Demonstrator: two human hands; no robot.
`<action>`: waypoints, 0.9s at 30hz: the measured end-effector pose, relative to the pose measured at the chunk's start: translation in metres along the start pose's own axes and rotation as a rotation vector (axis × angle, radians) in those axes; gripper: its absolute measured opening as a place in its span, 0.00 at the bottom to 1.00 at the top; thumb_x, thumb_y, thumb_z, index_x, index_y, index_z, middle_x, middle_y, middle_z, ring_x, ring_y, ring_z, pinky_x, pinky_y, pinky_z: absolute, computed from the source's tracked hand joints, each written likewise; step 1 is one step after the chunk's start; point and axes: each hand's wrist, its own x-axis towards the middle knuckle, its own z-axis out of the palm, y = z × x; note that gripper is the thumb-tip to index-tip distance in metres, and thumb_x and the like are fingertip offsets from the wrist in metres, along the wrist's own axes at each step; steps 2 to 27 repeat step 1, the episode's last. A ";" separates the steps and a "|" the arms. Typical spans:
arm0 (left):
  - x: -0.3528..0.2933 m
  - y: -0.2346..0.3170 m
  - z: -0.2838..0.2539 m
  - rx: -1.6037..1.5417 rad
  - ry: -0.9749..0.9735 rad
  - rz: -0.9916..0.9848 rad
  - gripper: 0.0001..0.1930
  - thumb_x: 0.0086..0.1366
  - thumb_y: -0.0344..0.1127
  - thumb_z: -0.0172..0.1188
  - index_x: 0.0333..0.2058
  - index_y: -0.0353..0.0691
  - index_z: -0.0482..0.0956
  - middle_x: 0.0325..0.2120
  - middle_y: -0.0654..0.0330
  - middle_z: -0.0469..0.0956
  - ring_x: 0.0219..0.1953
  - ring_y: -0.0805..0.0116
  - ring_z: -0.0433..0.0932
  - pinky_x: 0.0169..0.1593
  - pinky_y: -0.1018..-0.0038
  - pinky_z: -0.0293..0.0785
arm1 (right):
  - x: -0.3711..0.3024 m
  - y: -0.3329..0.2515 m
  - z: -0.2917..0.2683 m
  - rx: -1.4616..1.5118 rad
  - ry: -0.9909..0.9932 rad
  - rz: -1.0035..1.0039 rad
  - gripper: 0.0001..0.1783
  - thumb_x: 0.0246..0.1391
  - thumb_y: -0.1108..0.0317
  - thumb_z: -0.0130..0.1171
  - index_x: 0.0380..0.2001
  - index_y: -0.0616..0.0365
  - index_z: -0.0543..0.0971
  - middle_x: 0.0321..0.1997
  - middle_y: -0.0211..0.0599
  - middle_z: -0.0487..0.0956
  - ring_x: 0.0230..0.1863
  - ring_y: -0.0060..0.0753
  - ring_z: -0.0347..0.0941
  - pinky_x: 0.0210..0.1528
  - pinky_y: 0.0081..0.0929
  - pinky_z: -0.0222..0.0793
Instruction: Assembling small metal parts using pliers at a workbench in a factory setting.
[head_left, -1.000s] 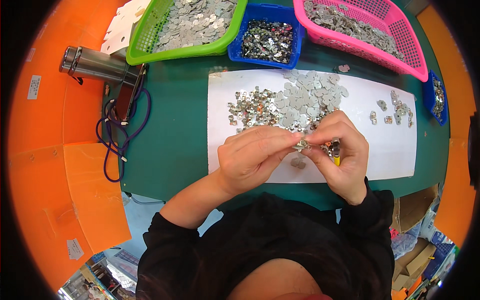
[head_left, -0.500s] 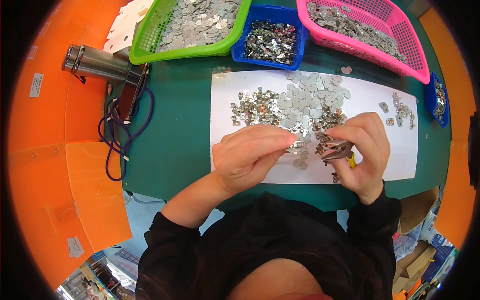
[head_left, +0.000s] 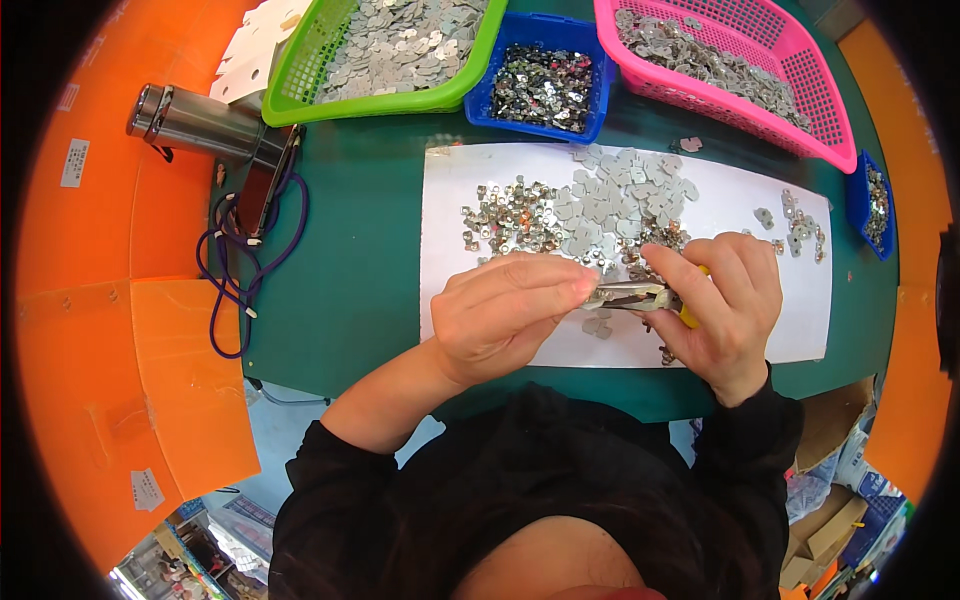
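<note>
My right hand (head_left: 722, 318) is closed round a pair of pliers (head_left: 640, 295) with yellow handles, jaws pointing left. Between the thumb and fingers of my left hand (head_left: 515, 308) is a small metal piece (head_left: 597, 298), mostly hidden by the fingertips. The jaws meet that piece at the fingertips. Both hands hover over a white board (head_left: 460, 330). Beyond them lie a pile of flat grey metal plates (head_left: 625, 190), a heap of small shiny clips (head_left: 515, 215) to its left, and more shiny metal parts (head_left: 655, 238) near my right fingers.
Along the far edge stand a green basket (head_left: 375, 106), a blue bin (head_left: 535, 130) and a pink basket (head_left: 735, 118), all holding metal parts. A smaller blue bin (head_left: 858, 205) is at far right. A steel flask (head_left: 195, 122) and purple cord (head_left: 225, 285) lie left on the green table (head_left: 340, 230).
The pliers have moved left, from beside the piles to the piece in my left fingertips, and their jaws have drawn closer together. My left hand has barely moved.
</note>
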 end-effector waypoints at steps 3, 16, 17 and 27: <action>0.000 0.001 0.000 -0.006 -0.005 0.008 0.15 0.50 0.16 0.67 0.39 0.34 0.84 0.34 0.52 0.85 0.35 0.58 0.85 0.39 0.72 0.82 | -0.001 0.000 -0.002 0.000 -0.028 0.006 0.23 0.38 0.51 0.71 0.39 0.48 0.83 0.33 0.26 0.74 0.36 0.34 0.69 0.38 0.34 0.63; 0.000 0.001 0.000 -0.006 -0.005 0.008 0.15 0.50 0.16 0.67 0.39 0.34 0.84 0.34 0.52 0.85 0.35 0.58 0.85 0.39 0.72 0.82 | -0.001 0.000 -0.002 0.000 -0.028 0.006 0.23 0.38 0.51 0.71 0.39 0.48 0.83 0.33 0.26 0.74 0.36 0.34 0.69 0.38 0.34 0.63; 0.000 0.001 0.000 -0.006 -0.005 0.008 0.15 0.50 0.16 0.67 0.39 0.34 0.84 0.34 0.52 0.85 0.35 0.58 0.85 0.39 0.72 0.82 | -0.001 0.000 -0.002 0.000 -0.028 0.006 0.23 0.38 0.51 0.71 0.39 0.48 0.83 0.33 0.26 0.74 0.36 0.34 0.69 0.38 0.34 0.63; 0.000 0.001 0.000 -0.006 -0.005 0.008 0.15 0.50 0.16 0.67 0.39 0.34 0.84 0.34 0.52 0.85 0.35 0.58 0.85 0.39 0.72 0.82 | -0.001 0.000 -0.002 0.000 -0.028 0.006 0.23 0.38 0.51 0.71 0.39 0.48 0.83 0.33 0.26 0.74 0.36 0.34 0.69 0.38 0.34 0.63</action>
